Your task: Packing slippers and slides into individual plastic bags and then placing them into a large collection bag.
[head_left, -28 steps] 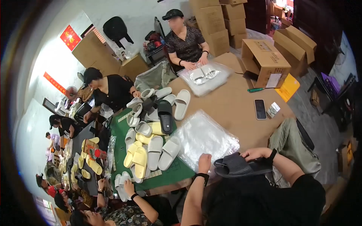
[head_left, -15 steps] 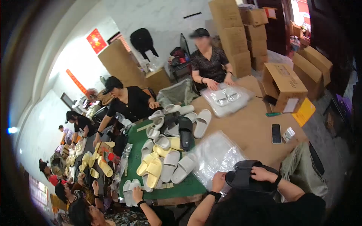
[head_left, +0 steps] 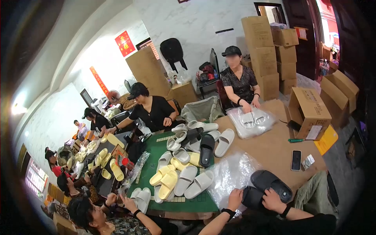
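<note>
Black moulded foam slides, a pair of soft slip-on sandals (head_left: pixel 270 185), sit at the near right edge of the brown worktop (head_left: pixel 270 150), both of the person's hands on them: the left hand (head_left: pixel 235 195) curls round the near end of the lower slide, and the right hand (head_left: pixel 272 195) presses fingers-down on the upper one, though the fisheye rim makes it hard to tell how tightly either closes. Such slides look light, springy and a little grippy rather than slick, so I judge they would take a pinch at the strap or a hold across the sole without harm. Just left of them lies a crumpled clear plastic bag (head_left: pixel 231 176), thin and slippery. Further left, a green mat (head_left: pixel 154 170) carries a heap of white, pale yellow and black slides (head_left: pixel 188 164). A dark phone (head_left: pixel 296 160) lies to the far right, beside an open cardboard box (head_left: pixel 309 111). At the far side a person in a dark cap presses a bagged pair (head_left: pixel 250 119).
</note>
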`<state>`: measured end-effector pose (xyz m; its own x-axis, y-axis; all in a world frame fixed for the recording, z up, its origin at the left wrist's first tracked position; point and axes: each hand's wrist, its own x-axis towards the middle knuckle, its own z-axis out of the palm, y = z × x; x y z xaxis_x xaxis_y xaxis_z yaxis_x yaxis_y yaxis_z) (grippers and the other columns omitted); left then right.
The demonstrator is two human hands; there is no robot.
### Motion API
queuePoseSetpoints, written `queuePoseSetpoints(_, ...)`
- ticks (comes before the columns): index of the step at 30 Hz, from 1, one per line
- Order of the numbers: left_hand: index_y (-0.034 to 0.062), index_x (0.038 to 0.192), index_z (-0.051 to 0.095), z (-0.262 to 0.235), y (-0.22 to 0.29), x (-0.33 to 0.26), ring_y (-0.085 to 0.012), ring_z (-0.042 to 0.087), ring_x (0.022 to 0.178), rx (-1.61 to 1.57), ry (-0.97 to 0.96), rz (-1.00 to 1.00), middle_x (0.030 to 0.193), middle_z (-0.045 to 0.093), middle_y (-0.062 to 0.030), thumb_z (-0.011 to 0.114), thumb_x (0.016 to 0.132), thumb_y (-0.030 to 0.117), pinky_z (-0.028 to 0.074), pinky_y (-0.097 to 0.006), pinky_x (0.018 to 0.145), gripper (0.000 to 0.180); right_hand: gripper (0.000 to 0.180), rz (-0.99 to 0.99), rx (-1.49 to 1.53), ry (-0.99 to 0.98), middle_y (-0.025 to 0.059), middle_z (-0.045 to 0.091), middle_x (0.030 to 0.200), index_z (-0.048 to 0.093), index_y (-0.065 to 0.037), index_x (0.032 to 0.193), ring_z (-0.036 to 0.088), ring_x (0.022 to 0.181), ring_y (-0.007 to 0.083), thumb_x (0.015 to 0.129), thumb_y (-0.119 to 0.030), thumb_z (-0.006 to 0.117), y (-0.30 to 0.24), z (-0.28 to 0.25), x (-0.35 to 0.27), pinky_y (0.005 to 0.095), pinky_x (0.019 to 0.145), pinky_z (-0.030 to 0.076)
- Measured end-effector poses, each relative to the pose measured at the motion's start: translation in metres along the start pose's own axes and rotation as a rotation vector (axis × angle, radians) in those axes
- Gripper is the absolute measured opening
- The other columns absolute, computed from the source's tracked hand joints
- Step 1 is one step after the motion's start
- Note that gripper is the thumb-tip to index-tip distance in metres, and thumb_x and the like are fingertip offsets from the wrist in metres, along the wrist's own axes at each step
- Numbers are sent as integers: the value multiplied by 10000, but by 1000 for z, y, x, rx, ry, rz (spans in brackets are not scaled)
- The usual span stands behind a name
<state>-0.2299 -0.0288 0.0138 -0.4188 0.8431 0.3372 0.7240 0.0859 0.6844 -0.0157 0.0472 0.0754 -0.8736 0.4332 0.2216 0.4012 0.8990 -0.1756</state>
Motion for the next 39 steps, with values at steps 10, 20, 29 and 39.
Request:
queuePoseSetpoints(10,113,887,627,-3,24,4,-238,521,896,204,76,174,918,566,-37,591,779,139,403,-370,776,117,207,-89,32,-22,169,514,960,598,-26,756,492,970,333,661,-206,636,-9,7,1,424,972,352)
queuePoseSetpoints(20,102,911,610,-7,47,-4,-243,503,1027,101,46,216,1028,566,-43,591,793,141,336,-417,906,126,224,142,176,-8,177,507,962,589,-10,802,495,945,337,701,-208,624,-20,13,23,423,805,428)
queuePoseSetpoints(29,94,925,602,-22,66,1,-219,478,1079,-13,-35,241,1060,561,-29,568,808,142,271,-446,979,130,189,119,254,168,172,509,836,573,-14,780,519,798,349,700,-174,634,-18,36,40,440,662,447)
queuePoseSetpoints(39,93,1003,573,-33,87,-1,-197,456,1107,-59,-67,387,1092,538,-30,554,789,88,254,-436,1003,215,227,242,385,403,230,514,870,545,29,823,500,803,410,724,-170,588,-15,24,57,450,688,424)
